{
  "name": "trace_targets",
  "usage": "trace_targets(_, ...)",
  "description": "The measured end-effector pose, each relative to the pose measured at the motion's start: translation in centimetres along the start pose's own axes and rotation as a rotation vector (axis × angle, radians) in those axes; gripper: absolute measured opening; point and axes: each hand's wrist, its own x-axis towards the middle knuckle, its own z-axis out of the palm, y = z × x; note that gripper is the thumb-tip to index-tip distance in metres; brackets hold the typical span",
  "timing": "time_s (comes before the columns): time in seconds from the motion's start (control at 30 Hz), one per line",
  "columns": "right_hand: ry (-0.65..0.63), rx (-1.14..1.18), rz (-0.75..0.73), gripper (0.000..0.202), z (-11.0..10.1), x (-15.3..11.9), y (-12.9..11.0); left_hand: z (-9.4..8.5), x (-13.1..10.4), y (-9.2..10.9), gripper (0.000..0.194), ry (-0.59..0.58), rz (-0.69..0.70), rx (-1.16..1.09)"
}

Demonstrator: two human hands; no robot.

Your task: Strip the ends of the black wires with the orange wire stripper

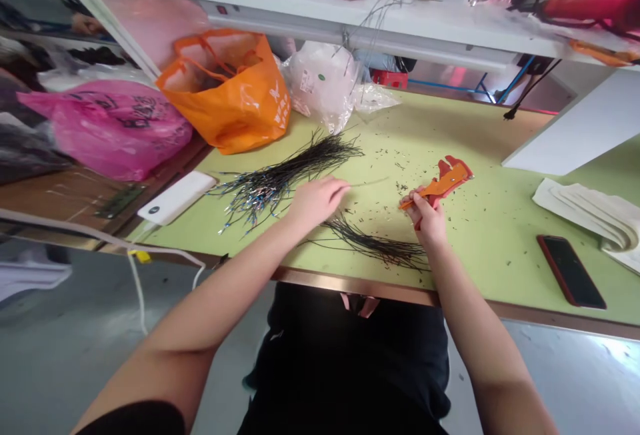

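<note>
In my left hand (320,200) a thin dark wire (370,183) is pinched, its free end pointing right over the green table. My right hand (427,215) is closed round the handles of an orange and red wire stripper (447,180), whose head points up and to the right. Beyond my left hand lies a large bundle of black wires (320,155) with blue and silvery ends on its near left side. A smaller bundle of black wires (375,245) stretches along the table's front edge between my hands. Small dark scraps (401,186) are scattered near the tool.
An orange bag (240,102), a pink plastic bag (120,125) and a clear bag (323,82) stand at the back left. A white power bank (177,197) lies at left, a phone (571,270) and folded cloth (595,215) at right. A white shelf (300,2) spans the back.
</note>
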Motion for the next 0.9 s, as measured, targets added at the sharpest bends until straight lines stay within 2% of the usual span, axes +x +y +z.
trace_targets(0.17,-0.038,-0.023,-0.024,0.033,-0.1,0.1,0.3,-1.5,3.7,-7.2,0.034,0.067,-0.284,0.096)
trace_targets(0.23,-0.037,-0.031,-0.014,0.034,-0.2,0.1,0.3,-1.5,4.5,-8.5,0.047,0.028,-0.286,0.130)
trace_targets(0.27,-0.036,-0.030,-0.008,0.035,-0.2,0.0,0.3,-1.3,4.6,-8.4,0.056,0.001,-0.260,0.142)
trace_targets(0.33,-0.033,-0.019,-0.001,0.035,-0.3,0.0,0.1,-0.4,3.6,-6.8,0.065,-0.091,-0.153,0.133)
trace_targets(0.37,-0.033,-0.010,0.000,0.035,-0.3,-0.1,0.0,0.2,2.7,-5.4,0.062,-0.143,-0.077,0.103)
trace_targets(0.43,-0.028,0.005,-0.007,0.033,-0.3,-0.1,-0.2,1.9,0.2,-1.9,0.057,-0.278,0.130,-0.005)
trace_targets(0.5,-0.023,0.010,-0.015,0.032,-0.3,-0.1,-0.3,3.7,-2.4,1.4,0.066,-0.397,0.366,-0.091)
trace_targets(0.57,-0.019,0.009,-0.020,0.030,-0.4,-0.2,-0.3,5.4,-4.5,3.7,0.076,-0.415,0.490,-0.128)
trace_targets(0.63,-0.015,0.008,-0.021,0.031,-0.4,-0.2,-0.3,6.7,-5.5,4.7,0.067,-0.366,0.500,-0.135)
trace_targets(0.7,-0.012,0.002,-0.027,0.031,-0.4,-0.2,-0.3,7.4,-5.7,4.9,0.050,-0.309,0.471,-0.129)
trace_targets(0.8,-0.014,-0.017,-0.032,0.030,-0.3,-0.2,-0.3,7.8,-5.1,4.7,0.033,-0.252,0.438,-0.118)
trace_targets(0.9,-0.019,-0.027,-0.035,0.029,-0.2,-0.3,-0.4,7.9,-4.4,4.8,0.027,-0.223,0.393,-0.096)
